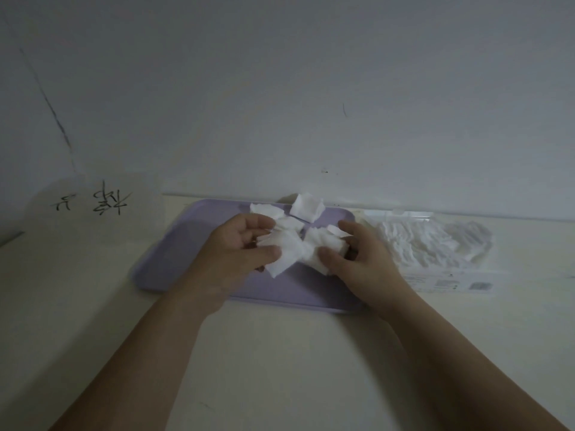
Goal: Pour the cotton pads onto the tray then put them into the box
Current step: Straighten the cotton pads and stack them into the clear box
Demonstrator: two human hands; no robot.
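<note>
A lilac tray point(161, 259) lies on the pale table against the wall. White square cotton pads point(306, 207) are scattered on its far half. Over the tray's middle, my left hand point(239, 247) grips a loose bunch of pads point(287, 253) between thumb and fingers. My right hand point(364, 253) holds another small stack of pads point(320, 244) between thumb and curled fingers. The two bunches touch. To the right of the tray stands a clear box point(448, 279) filled with many white pads.
A sheet of paper with handwritten black characters point(93, 202) leans at the left, where the wall meets the table. The grey wall rises right behind tray and box. Bare table surface point(280, 353) stretches toward me between my forearms.
</note>
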